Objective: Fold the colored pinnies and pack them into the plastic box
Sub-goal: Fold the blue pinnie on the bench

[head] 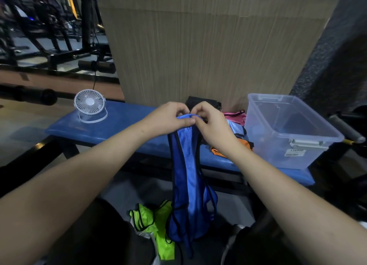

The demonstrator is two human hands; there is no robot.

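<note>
Nearest, low between the knees: neon-yellow pinny (153,223), crumpled, black-trimmed, just left of the hanging blue one.

Blue pinny (188,185) held up in the air in front of the bench, drooping in a long narrow fall, lower end bunched beside the yellow one. Top edge pinched by both hands close together: left hand (170,116) with thumb and curled fingers on the left of the strap, right hand (210,121) gripping the right of it, fingertips almost meeting.

Behind the hands, blue padded bench (123,125). Toward its right end, a loose heap: orange pinny (245,144) at the near edge, light blue pinny (235,126) over it, pink pinny (236,116) further back. Dark bundle (204,102) at the far edge, against the wall; cannot tell what.

Right end of bench: clear plastic box (294,137), lid off, white latch and label on near side.

Left end, far edge: small white fan (90,105), upright on its stand.

Beyond: brown panelled wall (208,46); black gym frames (49,26) far left.
</note>
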